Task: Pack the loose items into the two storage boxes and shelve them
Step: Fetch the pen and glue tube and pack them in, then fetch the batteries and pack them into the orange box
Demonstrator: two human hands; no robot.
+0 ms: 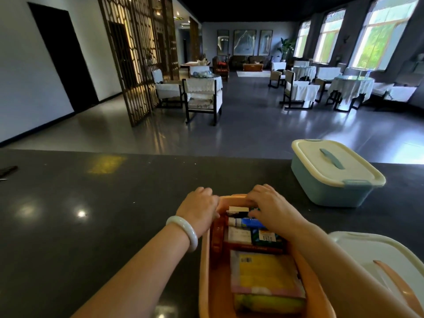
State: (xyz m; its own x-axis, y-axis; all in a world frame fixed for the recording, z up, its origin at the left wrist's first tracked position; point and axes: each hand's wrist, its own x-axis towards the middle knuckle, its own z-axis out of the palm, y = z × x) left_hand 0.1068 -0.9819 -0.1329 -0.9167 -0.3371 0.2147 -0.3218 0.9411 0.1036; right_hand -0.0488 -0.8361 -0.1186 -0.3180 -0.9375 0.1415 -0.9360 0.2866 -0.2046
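Note:
An open orange storage box stands on the dark counter in front of me, filled with several small packets, a blue tube and a yellow-pink package. My left hand grips the box's far left rim, fingers curled over the edge. My right hand reaches into the far end of the box, its fingers curled down over the packed items there; what they touch is hidden. A teal storage box with its cream lid closed sits at the counter's far right. A loose cream lid with an orange handle lies at my right.
The dark counter stretches left of the orange box, with a dark object at its far left edge. Beyond the counter lies a room with chairs, covered tables and a lattice screen.

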